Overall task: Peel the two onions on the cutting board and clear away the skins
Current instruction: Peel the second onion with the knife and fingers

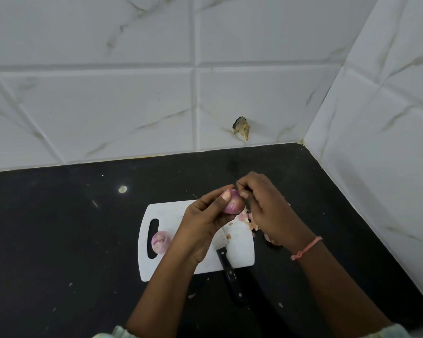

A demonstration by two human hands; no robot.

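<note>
Leftmost, one peeled onion lies on the white cutting board by its handle slot. Left hand grips the second onion above the board, fingers curled around it. Black-handled knife overhangs the board's near edge. Right hand pinches at that onion's top. Skins litter the board's right edge and black bench.

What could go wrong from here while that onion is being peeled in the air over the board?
1. The knife lies half off the cutting board, its handle jutting toward the person; a forearm could knock it.
2. The other onion rests near the board's handle slot and might roll off.
3. Skins are piling at the board's right edge and could scatter over the black counter.
</note>
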